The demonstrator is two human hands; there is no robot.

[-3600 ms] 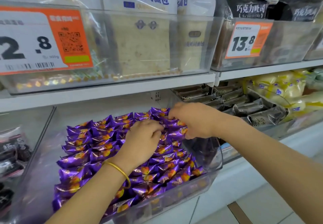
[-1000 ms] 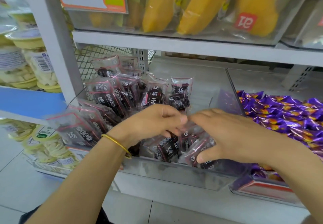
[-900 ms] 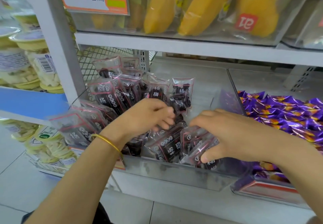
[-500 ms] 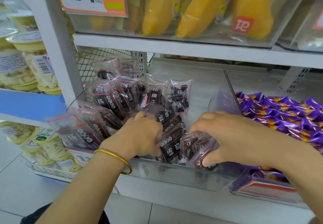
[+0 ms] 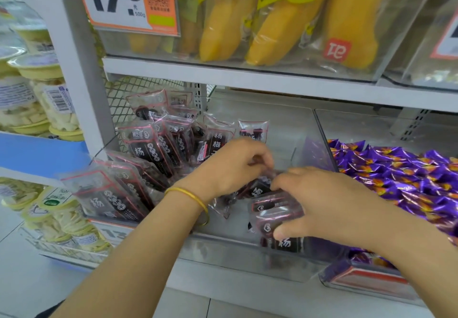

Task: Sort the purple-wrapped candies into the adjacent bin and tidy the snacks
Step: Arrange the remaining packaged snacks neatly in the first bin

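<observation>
Both hands are inside a clear plastic bin (image 5: pixel 235 253) of dark plum snack packets (image 5: pixel 148 149) with pink edges. My left hand (image 5: pixel 230 169), with a gold bangle at the wrist, pinches one dark packet (image 5: pixel 257 188) near the bin's middle. My right hand (image 5: pixel 319 206) grips a small bundle of the same packets (image 5: pixel 275 218) at the bin's front right, thumb underneath. Purple-wrapped candies (image 5: pixel 406 179) fill the bin to the right; neither hand touches them.
Banana bread packs (image 5: pixel 285 20) stand in a bin on the shelf above, behind an orange 17.8 price tag (image 5: pixel 128 0). Tubs of pale snacks (image 5: pixel 42 99) fill the racks at left. A white upright post (image 5: pixel 81 69) borders the plum bin's left side.
My view and both hands have left the purple candy bin for the plum packet bin on its left. In the last second my left hand rose from the front wall and pinched a packet.
</observation>
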